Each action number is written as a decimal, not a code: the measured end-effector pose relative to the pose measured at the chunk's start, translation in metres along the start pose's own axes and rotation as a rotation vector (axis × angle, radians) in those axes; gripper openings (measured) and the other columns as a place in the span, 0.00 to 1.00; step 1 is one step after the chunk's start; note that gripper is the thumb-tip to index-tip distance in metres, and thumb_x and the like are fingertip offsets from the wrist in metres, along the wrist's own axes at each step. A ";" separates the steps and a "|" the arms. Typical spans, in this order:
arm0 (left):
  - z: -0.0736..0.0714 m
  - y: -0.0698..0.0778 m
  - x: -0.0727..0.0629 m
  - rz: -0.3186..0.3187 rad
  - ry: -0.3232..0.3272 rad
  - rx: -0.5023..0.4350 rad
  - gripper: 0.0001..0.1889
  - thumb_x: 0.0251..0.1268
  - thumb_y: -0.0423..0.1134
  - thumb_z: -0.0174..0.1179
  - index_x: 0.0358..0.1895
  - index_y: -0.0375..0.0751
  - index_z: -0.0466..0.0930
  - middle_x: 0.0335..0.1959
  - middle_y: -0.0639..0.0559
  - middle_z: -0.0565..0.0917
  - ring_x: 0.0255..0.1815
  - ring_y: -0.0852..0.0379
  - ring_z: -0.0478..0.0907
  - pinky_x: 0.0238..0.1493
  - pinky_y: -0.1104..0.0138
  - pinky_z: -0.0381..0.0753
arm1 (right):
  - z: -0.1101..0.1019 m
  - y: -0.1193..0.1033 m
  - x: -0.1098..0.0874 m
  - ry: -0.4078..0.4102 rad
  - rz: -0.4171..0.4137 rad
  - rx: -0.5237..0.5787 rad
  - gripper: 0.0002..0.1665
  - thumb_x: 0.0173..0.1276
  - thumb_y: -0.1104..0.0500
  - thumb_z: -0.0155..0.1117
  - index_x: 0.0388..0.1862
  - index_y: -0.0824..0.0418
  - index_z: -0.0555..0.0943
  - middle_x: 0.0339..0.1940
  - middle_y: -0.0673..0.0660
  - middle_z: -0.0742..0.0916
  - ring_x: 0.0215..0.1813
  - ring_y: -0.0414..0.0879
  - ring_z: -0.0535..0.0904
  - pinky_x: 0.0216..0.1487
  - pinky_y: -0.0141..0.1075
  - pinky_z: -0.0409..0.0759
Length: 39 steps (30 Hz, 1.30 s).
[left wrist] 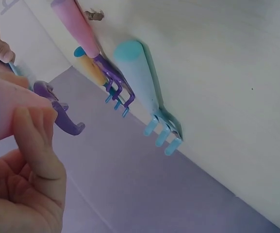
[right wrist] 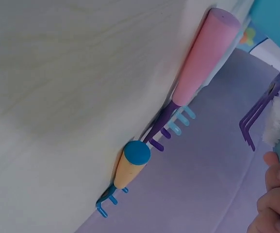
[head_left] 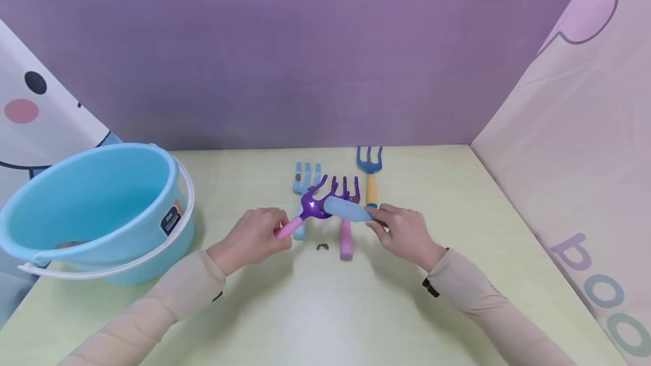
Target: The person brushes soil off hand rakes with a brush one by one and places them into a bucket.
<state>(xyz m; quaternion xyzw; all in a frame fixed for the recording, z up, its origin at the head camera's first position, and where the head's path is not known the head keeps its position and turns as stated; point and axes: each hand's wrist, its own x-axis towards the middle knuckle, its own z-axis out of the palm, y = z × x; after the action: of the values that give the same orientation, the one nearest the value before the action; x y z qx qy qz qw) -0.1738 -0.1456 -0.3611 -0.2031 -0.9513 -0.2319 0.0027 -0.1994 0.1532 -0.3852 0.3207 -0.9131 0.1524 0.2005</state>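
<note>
My left hand point(head_left: 256, 236) grips the pink handle of a purple hand rake point(head_left: 316, 208), held over the table with its tines pointing away and to the right. In my right hand point(head_left: 404, 233) is a light blue brush point(head_left: 348, 209). Its white bristles point(right wrist: 275, 121) face the rake's head in the right wrist view, close to the tines. Below them lie a light blue hand rake point(left wrist: 137, 73) and another purple one with a pink handle point(head_left: 346, 242). A blue rake with a yellow handle point(head_left: 371, 185) lies farther back.
A light blue bucket point(head_left: 117, 253) with a white handle stands at the left, something brown inside it. One small brown bit point(head_left: 322, 247) lies on the table point(head_left: 325, 309); brown specks show on the lying rakes. A purple wall point(head_left: 305, 61) rises behind, a printed panel point(head_left: 580, 174) at right.
</note>
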 end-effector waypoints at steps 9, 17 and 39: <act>0.000 0.002 -0.001 -0.020 -0.013 -0.012 0.07 0.47 0.36 0.63 0.32 0.41 0.80 0.21 0.56 0.76 0.16 0.61 0.68 0.18 0.71 0.69 | 0.004 -0.003 0.001 0.013 0.064 0.095 0.17 0.59 0.55 0.64 0.46 0.61 0.83 0.35 0.57 0.87 0.13 0.32 0.56 0.13 0.25 0.54; -0.001 0.004 -0.001 -0.039 -0.019 -0.025 0.08 0.47 0.38 0.64 0.32 0.41 0.79 0.21 0.56 0.76 0.17 0.61 0.68 0.19 0.70 0.70 | 0.007 -0.006 0.001 0.002 0.151 0.210 0.19 0.60 0.56 0.63 0.49 0.63 0.81 0.43 0.65 0.85 0.13 0.39 0.66 0.19 0.28 0.64; 0.000 -0.003 -0.011 -0.117 -0.032 0.002 0.09 0.47 0.39 0.64 0.34 0.43 0.80 0.22 0.56 0.75 0.18 0.60 0.69 0.21 0.70 0.70 | 0.001 -0.004 0.009 -0.053 0.545 0.778 0.21 0.66 0.57 0.56 0.56 0.66 0.75 0.16 0.51 0.69 0.17 0.37 0.59 0.19 0.28 0.61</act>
<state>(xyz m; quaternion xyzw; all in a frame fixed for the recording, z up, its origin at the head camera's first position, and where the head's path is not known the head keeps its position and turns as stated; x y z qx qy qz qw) -0.1645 -0.1524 -0.3639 -0.1509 -0.9617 -0.2275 -0.0258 -0.2037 0.1448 -0.3812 0.1243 -0.8439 0.5219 -0.0050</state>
